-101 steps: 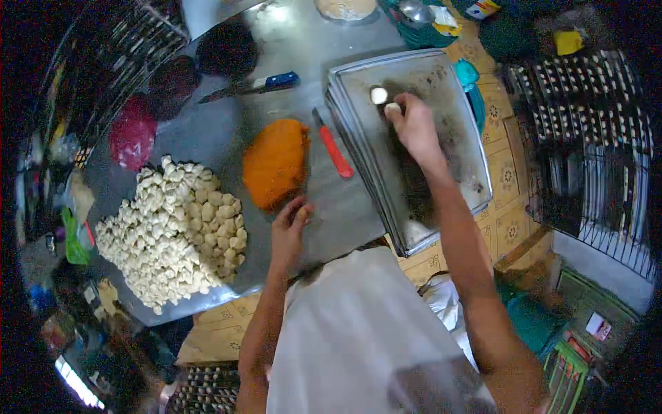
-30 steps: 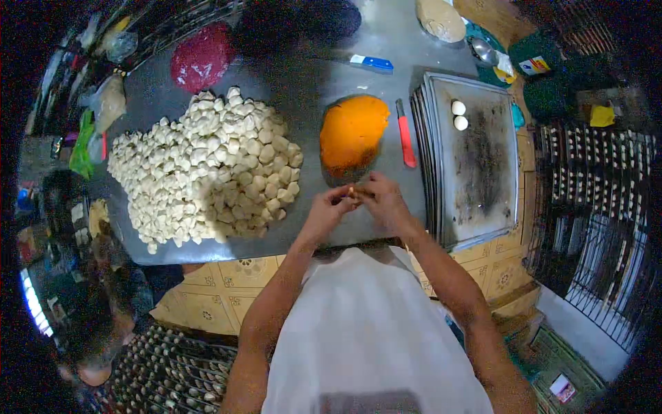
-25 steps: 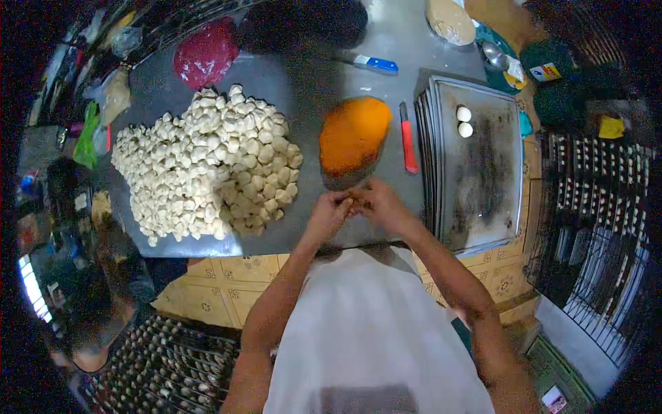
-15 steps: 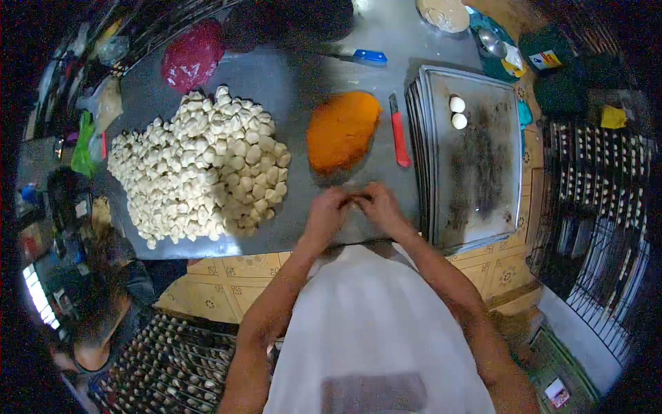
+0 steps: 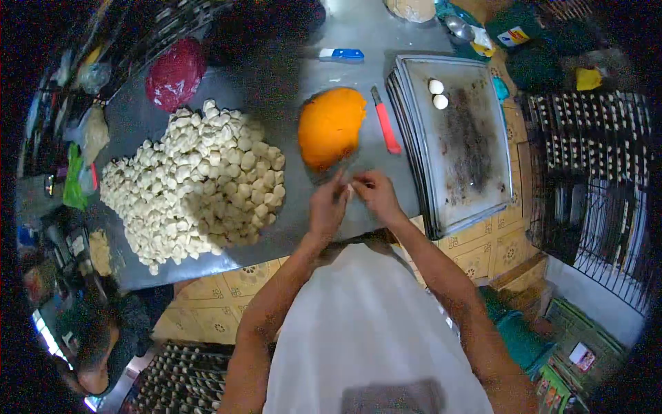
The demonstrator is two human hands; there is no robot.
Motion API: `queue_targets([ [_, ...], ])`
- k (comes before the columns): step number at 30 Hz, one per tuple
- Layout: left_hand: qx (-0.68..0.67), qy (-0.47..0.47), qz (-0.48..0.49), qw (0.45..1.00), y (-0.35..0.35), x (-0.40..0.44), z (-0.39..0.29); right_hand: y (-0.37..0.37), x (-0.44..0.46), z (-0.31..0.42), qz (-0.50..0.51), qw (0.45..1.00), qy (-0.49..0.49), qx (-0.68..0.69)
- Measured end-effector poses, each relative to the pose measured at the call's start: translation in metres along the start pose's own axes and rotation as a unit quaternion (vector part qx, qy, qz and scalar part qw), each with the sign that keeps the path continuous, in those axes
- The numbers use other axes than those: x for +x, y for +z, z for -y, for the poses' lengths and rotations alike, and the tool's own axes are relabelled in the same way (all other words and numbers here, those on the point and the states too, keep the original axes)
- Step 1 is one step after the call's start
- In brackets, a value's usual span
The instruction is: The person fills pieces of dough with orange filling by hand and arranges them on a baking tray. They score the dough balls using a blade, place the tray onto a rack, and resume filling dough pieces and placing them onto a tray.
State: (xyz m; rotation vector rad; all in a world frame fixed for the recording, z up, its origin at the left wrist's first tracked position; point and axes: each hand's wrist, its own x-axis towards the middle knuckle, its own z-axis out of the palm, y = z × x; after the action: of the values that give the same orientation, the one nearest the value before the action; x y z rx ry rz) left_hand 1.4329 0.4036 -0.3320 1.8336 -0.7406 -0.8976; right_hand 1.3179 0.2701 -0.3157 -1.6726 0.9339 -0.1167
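Close together over the table's near edge, my left hand (image 5: 328, 207) and my right hand (image 5: 379, 199) meet at the fingertips. A small bit of white dough (image 5: 350, 189) shows between them, partly hidden by the fingers. Both hands are closed, thumbs and fingers pinched about it. Just beyond them sits a large orange mound of soft filling (image 5: 331, 127). A knife with a red handle (image 5: 387, 129) lies to its right. On the left spreads a big heap of small white dough pieces (image 5: 200, 183).
Stacked metal trays (image 5: 458, 203) stand at the right, with two white dough balls (image 5: 438, 94) on the top one. A blue-handled knife (image 5: 345, 54) and a dark red mound (image 5: 176, 74) lie farther back. Loaded racks (image 5: 586, 152) stand right; another person (image 5: 103, 345) is at lower left.
My fingers have shifted, and a white bit of dough now shows between them. The whole view has turned slightly, so the table's contents appear farther left.
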Motion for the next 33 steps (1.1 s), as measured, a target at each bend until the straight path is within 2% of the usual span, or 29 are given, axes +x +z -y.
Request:
queue_targets([
  [1,-0.067,-0.059,-0.007,0.996,0.001,0.002,-0.002,0.002,-0.001,-0.01,-0.05,0.998,-0.04,-0.012],
  [2,-0.068,-0.057,-0.003,0.996,-0.002,0.002,-0.011,0.001,-0.006,-0.007,-0.098,0.992,-0.077,-0.023],
  [3,-0.126,-0.089,-0.003,0.988,-0.007,0.001,-0.02,0.0,-0.013,-0.006,-0.102,0.992,-0.076,-0.024],
  [5,-0.239,-0.156,0.0,0.959,-0.013,0.002,-0.032,-0.002,-0.033,0.002,-0.037,0.99,0.024,0.133],
  [6,-0.238,-0.155,0.008,0.959,-0.009,0.003,-0.033,-0.005,-0.037,0.008,-0.006,0.975,0.075,0.21],
  [9,-0.467,-0.218,0.043,0.856,0.017,0.016,-0.031,-0.025,-0.021,0.013,-0.01,0.981,0.031,0.19],
  [10,-0.465,-0.218,0.054,0.856,0.023,0.022,-0.039,-0.037,-0.014,0.014,-0.007,0.984,0.009,0.18],
  [11,-0.432,-0.211,0.047,0.875,0.025,0.027,-0.051,-0.056,-0.004,0.019,-0.017,0.983,0.009,0.183],
  [12,-0.399,-0.202,0.037,0.894,0.025,0.032,-0.064,-0.083,0.012,0.032,-0.088,0.986,-0.1,0.102],
  [13,-0.365,-0.193,0.026,0.91,0.025,0.036,-0.075,-0.113,0.028,0.045,-0.155,0.966,-0.206,0.017],
  [15,-0.331,-0.187,0.029,0.925,0.018,0.041,-0.085,-0.189,0.051,0.088,-0.158,0.975,-0.115,-0.104],
  [17,-0.267,-0.174,0.023,0.948,0.013,0.043,-0.09,-0.243,0.092,0.074,-0.236,0.937,-0.127,-0.222],
  [19,-0.236,-0.17,0.018,0.957,0.019,0.044,-0.076,-0.28,0.131,0.058,-0.27,0.902,-0.164,-0.294],
  [20,-0.201,-0.164,0.006,0.966,0.014,0.041,-0.062,-0.289,0.139,0.061,-0.197,0.933,-0.108,-0.281],
  [21,-0.161,-0.159,-0.015,0.974,-0.002,0.036,-0.049,-0.29,0.153,0.064,-0.115,0.956,-0.06,-0.263],
  [23,-0.129,-0.144,-0.048,0.98,-0.019,0.027,-0.032,-0.274,0.168,0.045,-0.123,0.962,-0.048,-0.24],
  [25,-0.108,-0.121,-0.05,0.986,-0.049,0.027,-0.029,-0.272,0.161,0.028,-0.174,0.928,-0.11,-0.312],
  [27,0.085,-0.114,-0.086,0.986,-0.088,0.027,-0.043,-0.263,0.135,0.027,-0.282,0.871,-0.159,-0.37],
  [28,0.176,-0.107,-0.098,0.973,-0.102,0.03,-0.045,-0.254,0.119,0.028,-0.282,0.869,-0.161,-0.373],
  [30,0.137,-0.088,-0.125,0.979,-0.124,0.053,-0.022,-0.219,0.082,0.044,-0.309,0.904,-0.17,-0.241],
  [32,0.097,-0.068,-0.148,0.982,-0.141,0.065,-0.023,-0.181,0.054,0.054,-0.233,0.932,-0.17,-0.218],
  [33,0.261,0.009,-0.137,0.956,-0.149,0.067,-0.034,-0.156,0.038,0.059,-0.204,0.952,-0.138,-0.18],
])
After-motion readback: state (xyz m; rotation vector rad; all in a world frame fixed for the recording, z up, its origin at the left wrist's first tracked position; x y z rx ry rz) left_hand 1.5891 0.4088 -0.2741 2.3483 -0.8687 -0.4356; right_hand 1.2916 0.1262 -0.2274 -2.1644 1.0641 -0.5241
